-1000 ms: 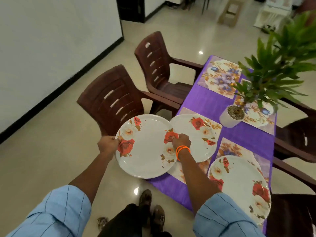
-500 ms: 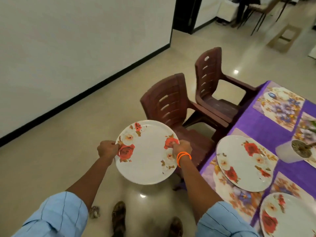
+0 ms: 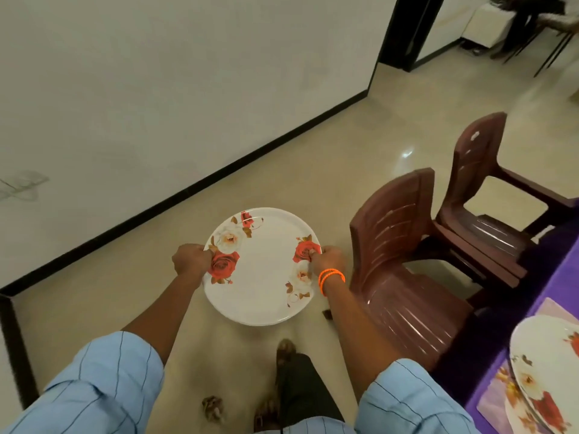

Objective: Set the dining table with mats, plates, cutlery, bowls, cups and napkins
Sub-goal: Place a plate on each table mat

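Note:
I carry a white plate with red and cream roses (image 3: 263,270) level over the floor, away from the table. My left hand (image 3: 191,260) grips its left rim and my right hand (image 3: 326,257), with orange bands at the wrist, grips its right rim. Its edge looks layered, so it may be a small stack; I cannot tell. At the bottom right another rose plate (image 3: 546,371) lies on a floral mat (image 3: 498,399) on the purple table (image 3: 560,277).
Two brown plastic chairs stand to my right, the nearer chair (image 3: 404,255) close to my right hand and the farther chair (image 3: 479,189) behind it. A white wall with a black skirting (image 3: 219,173) runs along the left. Beige floor lies ahead.
The view has swung left and away from the table. The plate in both hands has moved off the table side and now hangs over bare floor; most of the table has left the view.

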